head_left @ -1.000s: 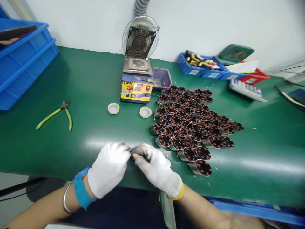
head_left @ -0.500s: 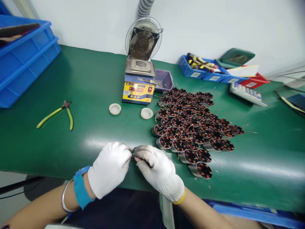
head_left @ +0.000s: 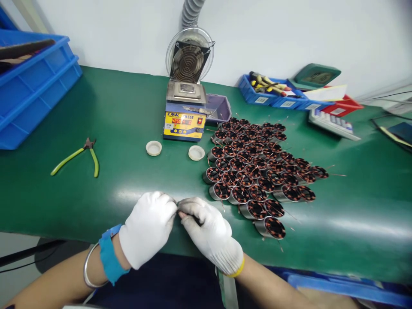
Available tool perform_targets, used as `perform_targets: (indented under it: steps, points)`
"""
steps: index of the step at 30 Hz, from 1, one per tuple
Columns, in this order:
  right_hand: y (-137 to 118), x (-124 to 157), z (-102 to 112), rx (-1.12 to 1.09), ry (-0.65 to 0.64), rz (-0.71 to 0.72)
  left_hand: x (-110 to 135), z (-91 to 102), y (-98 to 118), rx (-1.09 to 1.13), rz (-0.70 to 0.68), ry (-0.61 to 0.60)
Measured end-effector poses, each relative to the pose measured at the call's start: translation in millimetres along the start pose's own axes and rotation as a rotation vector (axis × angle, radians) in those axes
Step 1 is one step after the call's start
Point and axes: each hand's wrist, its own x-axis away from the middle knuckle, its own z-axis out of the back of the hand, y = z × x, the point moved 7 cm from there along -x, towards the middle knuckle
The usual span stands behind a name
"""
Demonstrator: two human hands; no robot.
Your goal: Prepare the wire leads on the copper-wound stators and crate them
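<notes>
My left hand (head_left: 147,229), in a white glove, is closed with its fingertips bent downward; what it grips is hidden beneath them. Against it, my right hand (head_left: 209,231), also gloved in white with a yellow cuff edge, pinches with thumb and forefinger. A small dark bit shows where the fingertips meet, too little to name. Right of my hands stand several metal-cased copper-wound coils (head_left: 240,195) in a close group, thin wire ends sticking out. Two small white round dishes (head_left: 153,148) lie beyond my hands.
Green-handled cutters (head_left: 74,158) lie open on the left of the green table (head_left: 125,111). Behind stand a blue-yellow solder pot (head_left: 183,124) with a fan and a purple tray (head_left: 219,107). Blue crates (head_left: 35,92) are stacked at left; tool bins (head_left: 257,98) and a calculator (head_left: 333,124) sit at right.
My right thumb and forefinger have shifted slightly against the left fingertips; a thin copper-coloured line seen between the hands before is now hardly visible. The view has shifted a little.
</notes>
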Motion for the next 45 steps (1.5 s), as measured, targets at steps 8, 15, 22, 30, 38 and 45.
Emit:
perform_targets:
  steps: [8, 15, 22, 30, 38, 45]
  points:
    - [5, 4, -5, -0.185, 0.015, -0.18, 1, 2.3, 0, -0.024, 0.007, 0.049]
    - [6, 10, -4, -0.207, -0.032, -0.201, 0, 0.3, 1, -0.037, -0.005, 0.071]
    - [4, 15, -2, -0.131, -0.02, -0.197, 0, 3.7, 4, -0.088, 0.003, 0.101]
    - [1, 19, 0, -0.113, 0.087, -0.12, -3, 2.7, 5, -0.101, 0.001, 0.067]
    - [-2, 26, -1, -0.017, 0.04, -0.111, -2, 1.9, 5, -0.07, -0.002, 0.042]
    - [-16, 18, 19, 0.179, 0.173, 0.101, -2, 4.4, 4, -0.028, 0.005, 0.038]
